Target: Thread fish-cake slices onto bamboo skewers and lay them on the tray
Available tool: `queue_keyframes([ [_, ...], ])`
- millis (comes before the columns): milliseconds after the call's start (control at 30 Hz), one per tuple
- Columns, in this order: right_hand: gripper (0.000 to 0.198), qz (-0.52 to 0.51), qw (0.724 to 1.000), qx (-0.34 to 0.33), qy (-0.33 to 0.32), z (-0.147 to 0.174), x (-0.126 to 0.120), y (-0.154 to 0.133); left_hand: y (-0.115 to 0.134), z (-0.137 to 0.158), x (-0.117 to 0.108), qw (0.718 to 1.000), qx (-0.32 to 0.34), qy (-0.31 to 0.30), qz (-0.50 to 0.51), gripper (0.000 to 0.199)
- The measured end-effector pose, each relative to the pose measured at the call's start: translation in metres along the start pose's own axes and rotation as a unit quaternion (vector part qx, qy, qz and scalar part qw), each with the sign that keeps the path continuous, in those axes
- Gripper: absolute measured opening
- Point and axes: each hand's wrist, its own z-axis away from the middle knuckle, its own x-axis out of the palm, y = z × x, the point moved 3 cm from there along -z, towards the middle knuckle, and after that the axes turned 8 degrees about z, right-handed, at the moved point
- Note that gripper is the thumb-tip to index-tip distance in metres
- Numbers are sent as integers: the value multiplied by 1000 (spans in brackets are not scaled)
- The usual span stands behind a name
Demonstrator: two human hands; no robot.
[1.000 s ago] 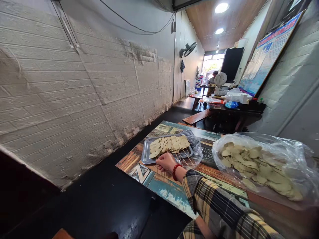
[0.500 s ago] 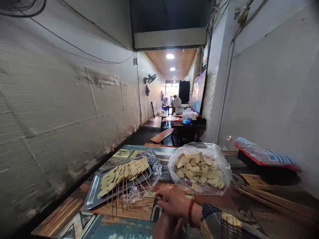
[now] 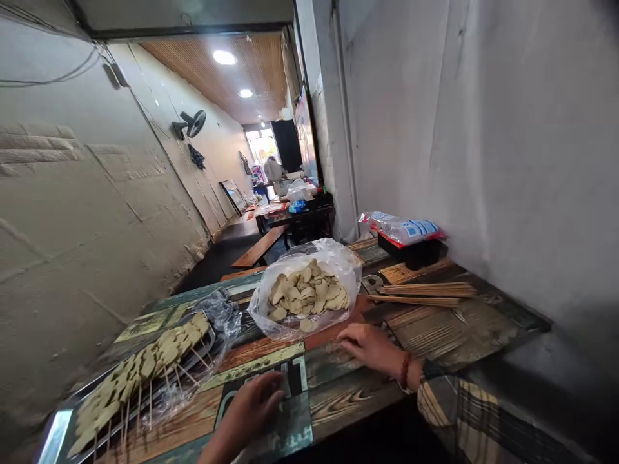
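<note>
My left hand (image 3: 251, 409) is over the near part of the table, fingers loosely curved and thumb apart, with nothing seen in it. To its right, my right hand (image 3: 372, 348) reaches leftward from a plaid sleeve, a red bead bracelet on the wrist. Its fingers look loosely stretched, slightly blurred, and hold nothing visible. Just beyond it sits an open clear plastic bag (image 3: 258, 303) full of thin, pale, roundish slices (image 3: 309, 290). At the left, a metal tray (image 3: 58, 433) carries several skewers threaded with such slices (image 3: 145, 367), their bare stick ends pointing toward me.
A bundle of thin wooden sticks (image 3: 425, 293) lies right of the bag. Behind it a red-and-clear plastic package (image 3: 406, 229) rests on a black container (image 3: 411, 251) by the wall. Crumpled clear plastic (image 3: 220, 312) lies beside the tray. A bench (image 3: 261, 247) stands beyond the table.
My hands, close together before, are now apart: the right one further right, the left one lower left. The view has turned right and tilted, so the tray and bag appear further left.
</note>
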Motion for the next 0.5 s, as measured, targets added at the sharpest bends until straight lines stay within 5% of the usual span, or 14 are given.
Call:
queue_keyframes([
  [267,25,114,980,71,149,-1,-43,97,68,-64,60,987,66,-72,124,37],
  [400,29,165,957,122,206,10,-68,137,82,-93,87,974,37,-48,220,40],
  [500,27,181,959,111,190,20,-69,144,83,-104,99,963,20,-23,268,45],
])
